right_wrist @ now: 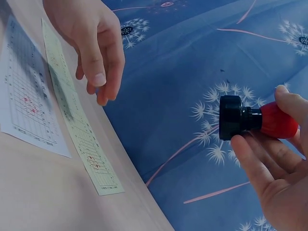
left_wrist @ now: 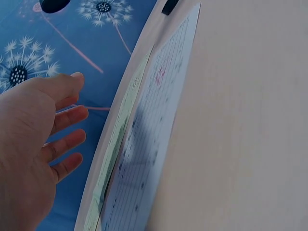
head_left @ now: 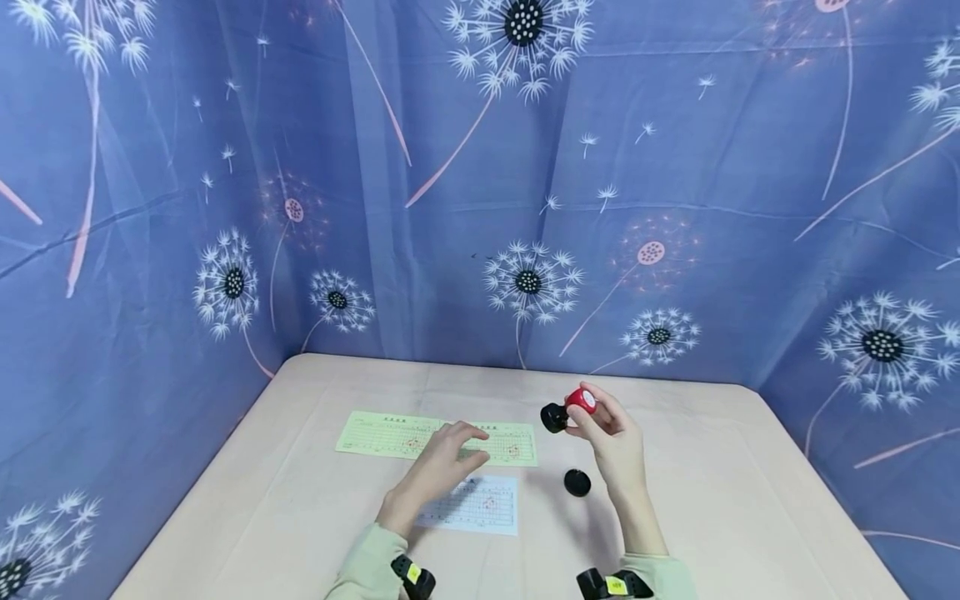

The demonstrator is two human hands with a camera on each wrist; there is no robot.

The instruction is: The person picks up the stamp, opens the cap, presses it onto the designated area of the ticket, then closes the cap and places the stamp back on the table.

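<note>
My right hand (head_left: 617,442) grips a stamp by its red rounded handle (right_wrist: 279,121), lifted above the table. The stamp's black base (right_wrist: 232,118) points left, away from the palm. A round black cap (head_left: 577,482) lies on the table below that hand. Hovering over the paper forms, my left hand (head_left: 442,461) has loosely bent, spread fingers and holds nothing. Under it are green printed forms (head_left: 375,435) with red round stamp marks, and nearer me a white printed form (head_left: 498,508) with a red mark. The left hand and forearm partly cover the forms.
A pale cloth covers the table (head_left: 750,500). Blue curtains (head_left: 450,250) with dandelion prints hang behind it and at both sides. Dark wrist cameras (head_left: 414,577) are strapped over light green sleeves.
</note>
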